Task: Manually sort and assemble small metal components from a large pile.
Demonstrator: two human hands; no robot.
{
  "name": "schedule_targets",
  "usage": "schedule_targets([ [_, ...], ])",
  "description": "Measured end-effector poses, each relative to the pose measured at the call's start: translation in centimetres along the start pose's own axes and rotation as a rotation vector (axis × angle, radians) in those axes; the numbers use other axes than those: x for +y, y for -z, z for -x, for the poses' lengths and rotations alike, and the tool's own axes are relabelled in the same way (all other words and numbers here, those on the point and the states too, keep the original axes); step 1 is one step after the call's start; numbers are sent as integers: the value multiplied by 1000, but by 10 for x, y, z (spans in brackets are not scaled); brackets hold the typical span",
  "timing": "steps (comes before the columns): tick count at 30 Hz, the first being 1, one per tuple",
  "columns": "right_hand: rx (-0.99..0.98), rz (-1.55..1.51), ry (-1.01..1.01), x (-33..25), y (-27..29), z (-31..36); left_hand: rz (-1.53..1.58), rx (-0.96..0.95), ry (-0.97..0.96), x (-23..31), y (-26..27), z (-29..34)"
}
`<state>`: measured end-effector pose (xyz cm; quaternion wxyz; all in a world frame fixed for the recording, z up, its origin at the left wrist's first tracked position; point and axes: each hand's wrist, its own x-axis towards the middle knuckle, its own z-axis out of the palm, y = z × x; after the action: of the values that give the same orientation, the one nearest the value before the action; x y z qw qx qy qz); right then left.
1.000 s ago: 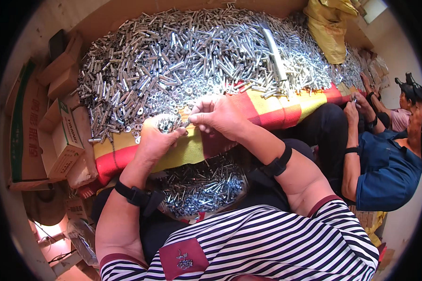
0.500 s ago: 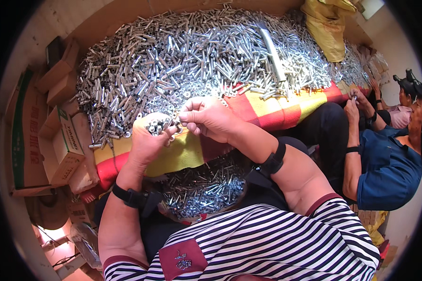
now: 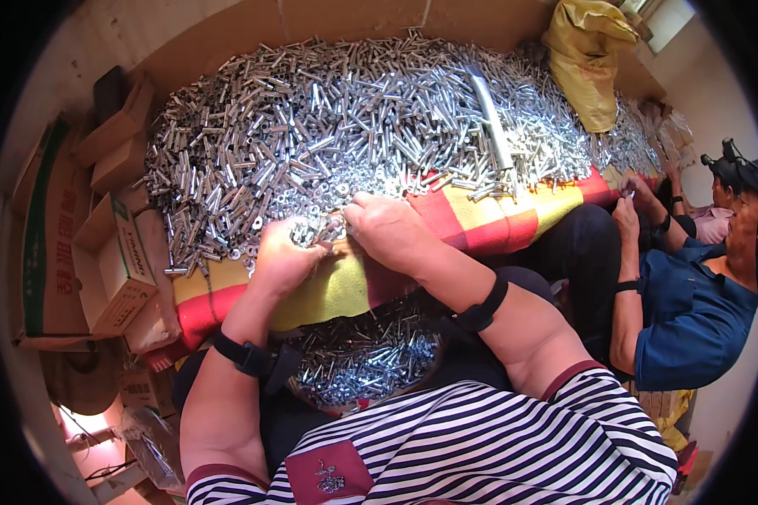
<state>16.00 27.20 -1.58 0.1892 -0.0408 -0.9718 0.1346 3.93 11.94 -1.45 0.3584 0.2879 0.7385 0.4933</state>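
My left hand is curled round a cluster of small shiny metal nuts, which shows between thumb and fingers. Close on its right, my right hand is closed in a pinch, its fingertips at the edge of that cluster. What the pinch holds is too small and hidden to make out. Both hands are over the front edge of a large heap of silver metal sleeves. Loose washers and nuts lie just beyond my fingers. Under my wrists runs a red and yellow checked blanket.
Between my legs is a container of bolt-like metal pieces. A long metal tube lies on the heap, near a yellow sack. Open cardboard boxes stand at left. A co-worker in a blue shirt sits at right, another person beyond.
The view has tilted slightly, so the heap sits lower. My right hand's fingers have closed tighter beside the left hand, which still holds the nuts.
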Motion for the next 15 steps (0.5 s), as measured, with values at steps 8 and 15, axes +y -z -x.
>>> schedule_targets([
  [8,-161,-1124,-612,-7,35,-3,392,71,-6,5,0,16],
  [15,-104,-1266,-562,-5,15,-4,489,-31,15,8,2,14],
])
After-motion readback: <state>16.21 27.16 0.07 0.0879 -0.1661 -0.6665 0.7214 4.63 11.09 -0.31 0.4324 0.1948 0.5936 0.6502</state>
